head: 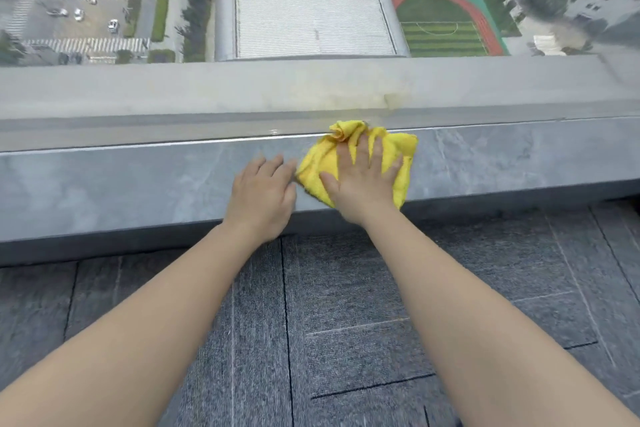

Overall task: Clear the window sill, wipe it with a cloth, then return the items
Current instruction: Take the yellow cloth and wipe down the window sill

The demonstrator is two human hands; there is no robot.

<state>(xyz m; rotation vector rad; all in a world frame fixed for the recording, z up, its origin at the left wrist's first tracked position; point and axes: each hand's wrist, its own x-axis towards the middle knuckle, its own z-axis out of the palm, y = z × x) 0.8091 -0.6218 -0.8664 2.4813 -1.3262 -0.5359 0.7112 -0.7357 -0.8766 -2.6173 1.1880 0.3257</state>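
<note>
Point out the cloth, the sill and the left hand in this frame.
cloth [318, 163]: head view, bare yellow part left of the fingers.
sill [138, 180]: head view, bare grey top, left stretch.
left hand [261, 196]: head view, back of the hand, flat on the sill.

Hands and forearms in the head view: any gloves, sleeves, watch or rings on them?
None visible. The left hand and right hand are bare, without gloves, and no rings show. Both forearms are uncovered down to the frame's bottom edge, with no sleeve, watch or wristband in view.

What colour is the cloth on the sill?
Yellow: the cloth, in the head view.
</note>
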